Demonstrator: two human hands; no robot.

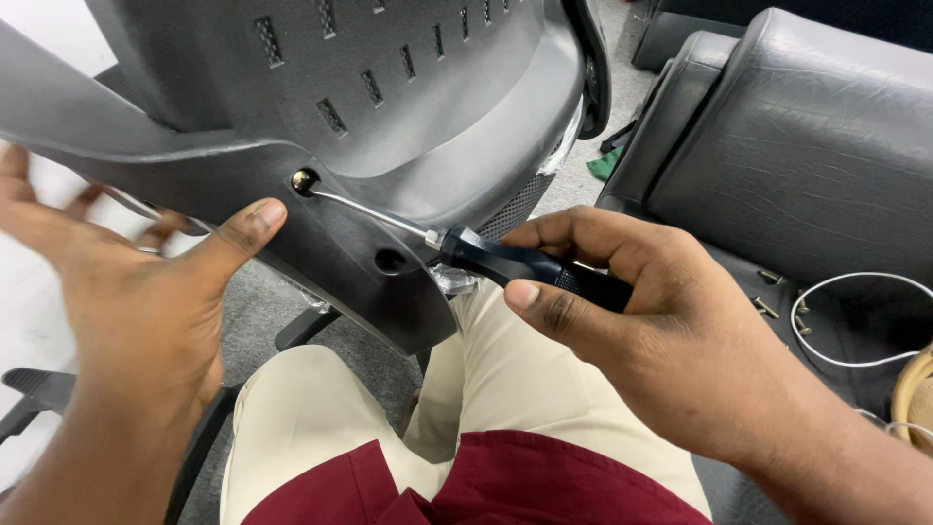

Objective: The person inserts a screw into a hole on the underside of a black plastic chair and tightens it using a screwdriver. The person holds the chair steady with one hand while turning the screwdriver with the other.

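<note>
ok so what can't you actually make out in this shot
Head view only:
- Left hand fingers: motion-blurred, behind the grey plastic chair back.
- Black-handled screwdriver tip: buried in the shiny screw head.
- Chair back's top: cut by the frame edge.
- White cable on the black leather seat: ends out of frame.

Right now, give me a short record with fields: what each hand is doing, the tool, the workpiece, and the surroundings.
left hand: open, thumb braced on the grey plastic chair back
right hand: gripping the screwdriver by its dark handle
tool tip: seated on a screw in the chair back's bracket
nearby hole: empty screw hole below the shaft
surroundings: black leather sofa at right, white cable on it
</note>
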